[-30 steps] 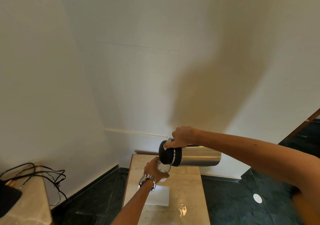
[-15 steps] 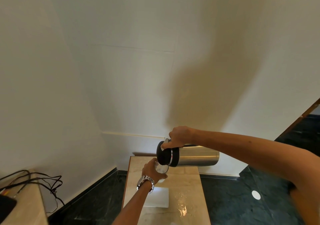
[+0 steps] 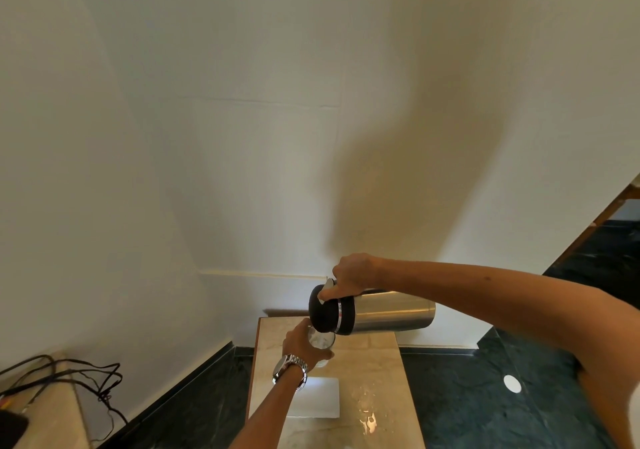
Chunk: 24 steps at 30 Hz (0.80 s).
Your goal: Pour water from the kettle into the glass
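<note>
1. Right hand (image 3: 356, 272) gripped the kettle (image 3: 372, 313) on its side, thumb pressing the lid lever
2. Left hand (image 3: 304, 343) wrapped round the glass (image 3: 322, 339), just above the counter (image 3: 367, 379), touching the kettle's mouth
3. Could overfill or miss the narrow rim, wetting the white sheet (image 3: 318, 396) below

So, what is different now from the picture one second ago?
Very little. The kettle and both hands sit slightly further left in the view, and the cables at the left lie lower, which looks more like the camera turning than the objects moving. The right hand still holds the kettle tipped on its side over the glass, and the left hand still holds the glass above the table. Nothing was let go.
</note>
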{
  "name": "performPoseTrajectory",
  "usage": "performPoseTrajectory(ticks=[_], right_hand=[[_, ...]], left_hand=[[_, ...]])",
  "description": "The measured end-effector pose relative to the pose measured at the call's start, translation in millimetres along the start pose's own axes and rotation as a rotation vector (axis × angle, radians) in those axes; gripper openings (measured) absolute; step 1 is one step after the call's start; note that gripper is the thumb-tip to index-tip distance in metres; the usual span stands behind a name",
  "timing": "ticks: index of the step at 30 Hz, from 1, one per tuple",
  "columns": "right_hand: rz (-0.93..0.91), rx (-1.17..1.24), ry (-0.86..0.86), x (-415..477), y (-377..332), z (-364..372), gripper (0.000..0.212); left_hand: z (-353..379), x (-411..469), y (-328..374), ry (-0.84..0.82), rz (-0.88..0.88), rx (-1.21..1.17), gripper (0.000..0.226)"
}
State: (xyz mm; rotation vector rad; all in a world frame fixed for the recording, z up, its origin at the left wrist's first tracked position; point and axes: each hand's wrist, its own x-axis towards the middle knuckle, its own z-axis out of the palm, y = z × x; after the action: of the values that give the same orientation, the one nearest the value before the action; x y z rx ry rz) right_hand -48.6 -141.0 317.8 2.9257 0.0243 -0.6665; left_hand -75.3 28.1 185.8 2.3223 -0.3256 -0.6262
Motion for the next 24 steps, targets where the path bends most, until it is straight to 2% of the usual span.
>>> performPoseTrajectory(ticks=[6, 10, 15, 24], right_hand=[[0.009, 0.024, 0.007, 1.6, -2.1, 2.9, 0.070], [0.008, 0.036, -0.010, 2.4, -3.6, 4.6, 0.065], [0.017, 0.048, -0.027, 0.2, -4.9, 1.3, 0.074], [0.027, 0.027, -0.043, -5.8, -5.4, -5.1, 0.074]], left_hand=[[-0.1, -1.2, 1.2, -0.007, -0.006, 0.015, 0.077], [-1.5, -0.6, 3.7, -0.001, -0.011, 0.046, 0.079], [-1.7, -1.0, 4.7, -0.002, -0.035, 0.056, 0.078], [-0.7, -5.3, -1.1, -0.017, -0.011, 0.024, 0.081]])
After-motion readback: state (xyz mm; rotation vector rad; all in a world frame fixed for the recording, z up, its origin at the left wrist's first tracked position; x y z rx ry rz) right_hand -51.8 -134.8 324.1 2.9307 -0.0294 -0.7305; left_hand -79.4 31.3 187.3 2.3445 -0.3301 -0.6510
